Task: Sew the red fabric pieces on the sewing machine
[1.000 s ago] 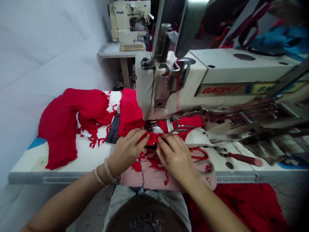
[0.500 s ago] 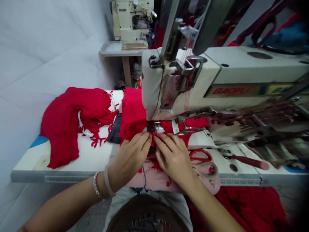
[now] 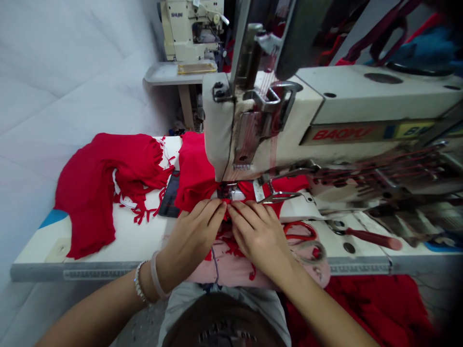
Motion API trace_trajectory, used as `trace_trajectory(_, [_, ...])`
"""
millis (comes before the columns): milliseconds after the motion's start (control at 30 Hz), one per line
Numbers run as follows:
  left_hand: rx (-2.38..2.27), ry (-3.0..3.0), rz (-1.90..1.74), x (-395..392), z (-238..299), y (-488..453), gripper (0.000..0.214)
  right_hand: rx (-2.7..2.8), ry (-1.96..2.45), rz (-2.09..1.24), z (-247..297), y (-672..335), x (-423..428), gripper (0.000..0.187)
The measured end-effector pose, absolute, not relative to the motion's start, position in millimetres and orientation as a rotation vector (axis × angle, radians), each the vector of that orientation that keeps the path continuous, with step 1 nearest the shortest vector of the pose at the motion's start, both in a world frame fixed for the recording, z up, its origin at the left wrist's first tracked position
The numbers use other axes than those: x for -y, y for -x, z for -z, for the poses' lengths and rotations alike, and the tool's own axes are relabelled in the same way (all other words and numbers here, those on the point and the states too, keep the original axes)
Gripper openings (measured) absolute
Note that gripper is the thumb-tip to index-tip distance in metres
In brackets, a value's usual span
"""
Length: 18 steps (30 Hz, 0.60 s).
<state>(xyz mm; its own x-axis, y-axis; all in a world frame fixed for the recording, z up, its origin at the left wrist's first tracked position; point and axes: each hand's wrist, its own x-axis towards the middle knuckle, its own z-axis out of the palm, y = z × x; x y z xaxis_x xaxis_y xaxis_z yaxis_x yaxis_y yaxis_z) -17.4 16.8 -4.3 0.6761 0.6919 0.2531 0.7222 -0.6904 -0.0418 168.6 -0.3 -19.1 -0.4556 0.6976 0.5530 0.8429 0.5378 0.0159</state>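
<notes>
Head view: the left hand [image 3: 191, 239] and right hand [image 3: 257, 239] are pressing close together, pinching a red fabric edge [image 3: 226, 210] between their fingertips and holding it carefully just before the sewing machine's presser foot [image 3: 231, 191].

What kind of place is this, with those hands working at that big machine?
Most likely a small garment sewing workshop. A cream industrial sewing machine stands over the work, a second cream sewing machine stands behind it, and fringed red knit fabric lies heaped on a white work table.
</notes>
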Motion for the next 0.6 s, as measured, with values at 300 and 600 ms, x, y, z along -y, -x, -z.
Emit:
trace_trajectory(300, [1.156, 2.64, 0.352, -18.6, 6.2, 10.7, 0.039, 2.276, 1.308, 0.378, 20.1, -169.0, -8.2, 0.032])
trace_trajectory(600, [1.063, 2.714, 0.447, -24.3, 6.5, 15.2, 0.033, 2.148, 1.184, 0.144, 26.2, -168.2, -15.0, 0.026])
